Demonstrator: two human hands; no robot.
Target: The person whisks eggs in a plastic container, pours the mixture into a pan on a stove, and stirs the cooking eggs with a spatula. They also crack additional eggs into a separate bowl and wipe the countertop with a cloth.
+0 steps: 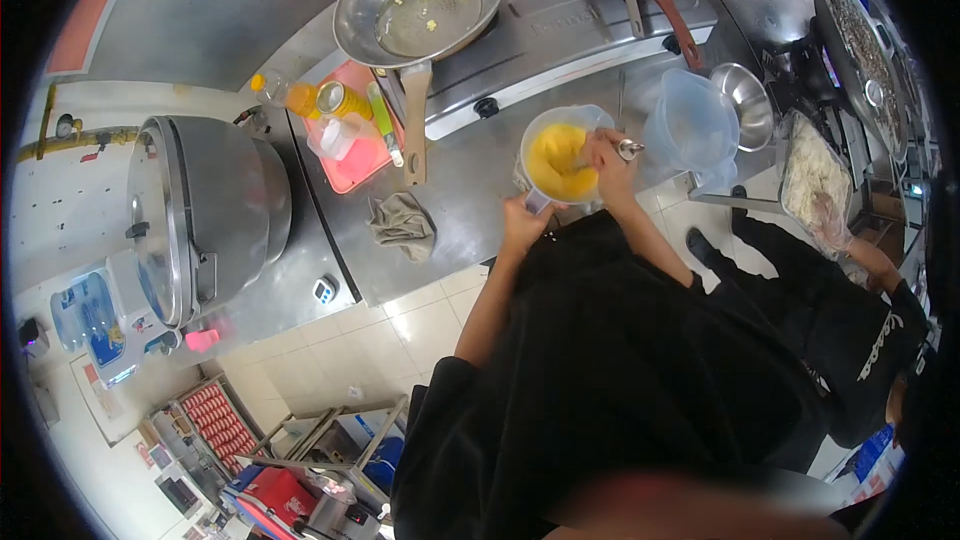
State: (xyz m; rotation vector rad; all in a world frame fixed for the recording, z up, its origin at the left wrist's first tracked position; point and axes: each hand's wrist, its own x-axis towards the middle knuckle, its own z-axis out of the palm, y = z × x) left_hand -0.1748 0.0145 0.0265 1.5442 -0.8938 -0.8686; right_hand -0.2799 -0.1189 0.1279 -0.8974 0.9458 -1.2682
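A translucent plastic jug [534,122] of yellow liquid, which looks like beaten egg, stands at the front of the steel counter [472,180]. My left hand [527,219] grips the jug's handle [537,201]. In my right hand [606,159] is the metal handle of a whisk [630,149]; its lower end dips into the yellow liquid, where the wires are hidden. To the right of my right hand is a second translucent jug [690,120], with a steel bowl [744,106] beside it.
A frying pan [420,7] with oil and pale bits sits on the stove [555,22]. Left are a folded cloth [403,226], a pink tray [349,178] with bottles and a large steel pot [225,202]. At right, another person's gloved hand [829,221] is in a tray of pale shreds [810,165].
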